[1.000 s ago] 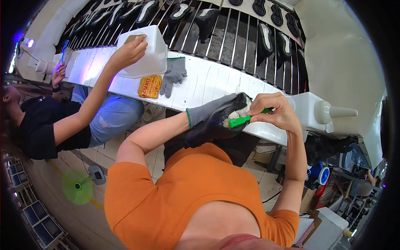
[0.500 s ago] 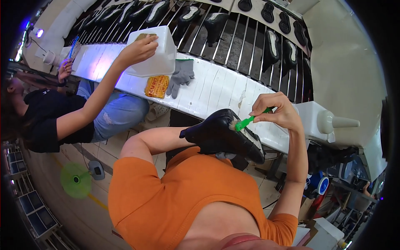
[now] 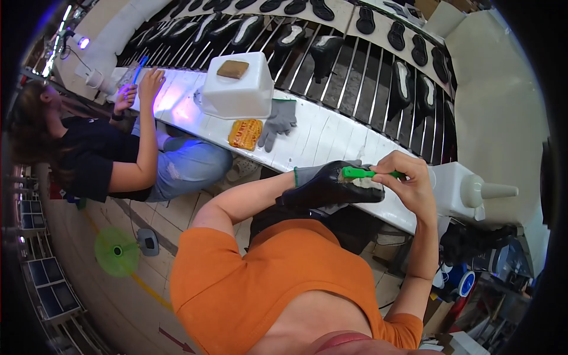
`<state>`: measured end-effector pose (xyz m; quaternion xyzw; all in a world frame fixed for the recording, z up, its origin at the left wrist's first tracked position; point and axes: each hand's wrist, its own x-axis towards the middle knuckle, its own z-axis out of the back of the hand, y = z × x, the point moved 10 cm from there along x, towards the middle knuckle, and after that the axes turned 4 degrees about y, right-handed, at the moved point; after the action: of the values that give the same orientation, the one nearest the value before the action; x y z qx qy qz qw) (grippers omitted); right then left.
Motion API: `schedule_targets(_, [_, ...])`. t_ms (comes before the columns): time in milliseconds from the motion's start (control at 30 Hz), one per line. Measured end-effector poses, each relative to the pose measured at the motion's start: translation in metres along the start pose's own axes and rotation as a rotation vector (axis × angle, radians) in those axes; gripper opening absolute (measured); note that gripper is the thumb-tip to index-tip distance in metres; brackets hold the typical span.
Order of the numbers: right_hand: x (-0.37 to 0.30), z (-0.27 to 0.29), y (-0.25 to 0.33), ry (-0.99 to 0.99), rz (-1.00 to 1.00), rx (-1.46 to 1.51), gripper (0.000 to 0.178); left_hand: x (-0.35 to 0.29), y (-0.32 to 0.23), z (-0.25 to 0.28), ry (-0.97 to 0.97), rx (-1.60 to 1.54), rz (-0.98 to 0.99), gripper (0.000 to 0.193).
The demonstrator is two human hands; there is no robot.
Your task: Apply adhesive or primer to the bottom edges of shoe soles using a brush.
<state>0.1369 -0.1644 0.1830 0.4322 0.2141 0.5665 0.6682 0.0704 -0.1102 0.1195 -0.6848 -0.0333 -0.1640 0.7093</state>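
Observation:
In front of my body a black shoe upper (image 3: 316,188) lies on its side, its pale underside turned up and to the right. My left hand (image 3: 305,174), in a grey glove with a green cuff, is closed around it from behind; the shoe hides most of the fingers. Bare and pinched, my right hand (image 3: 408,179) grips the handle of a green brush (image 3: 360,173). The brush head touches the shoe's underside near its far edge, and the bristles are mostly hidden.
On the white ledge (image 3: 337,131) are a grey glove (image 3: 278,124), a yellow packet (image 3: 245,134) and an upturned white container (image 3: 239,92) with a brown block (image 3: 232,69) on top. A white nozzle bottle (image 3: 467,189) stands right. Beyond, a roller conveyor (image 3: 361,83) carries several shoes. A co-worker (image 3: 89,154) sits left.
The shoe has rolled so its underside faces differently, and the brush handle now lies nearly level. The co-worker's hand has left the block on the container and drawn back. My view has shifted.

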Motion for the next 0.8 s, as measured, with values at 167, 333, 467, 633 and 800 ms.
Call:
schedule_targets(167, [-0.005, 0.012, 0.014, -0.128, 0.047, -0.1, 0.013, 0.01, 0.056, 0.014, -0.033, -0.42, 0.104, 0.024])
schedule_targets(333, [-0.016, 0.04, -0.008, -0.396, -0.059, -0.331, 0.01, 0.021, 0.117, 0.063, -0.273, -0.052, 0.315, 0.043])
schedule_targets(467, [-0.042, 0.048, -0.071, -0.485, -0.214, -0.226, 0.009, -0.004, 0.134, 0.078, -0.272, 0.563, 0.6, 0.066])
schedule_targets(633, [-0.1, 0.019, -0.145, -0.47, -0.347, 0.157, 0.011, -0.032, 0.116, 0.049, -0.258, 0.755, 0.533, 0.084])
schedule_targets(800, [-0.149, -0.021, -0.192, -0.629, -0.467, 0.712, 0.015, -0.056, 0.102, 0.002, -0.145, 1.138, 0.476, 0.114])
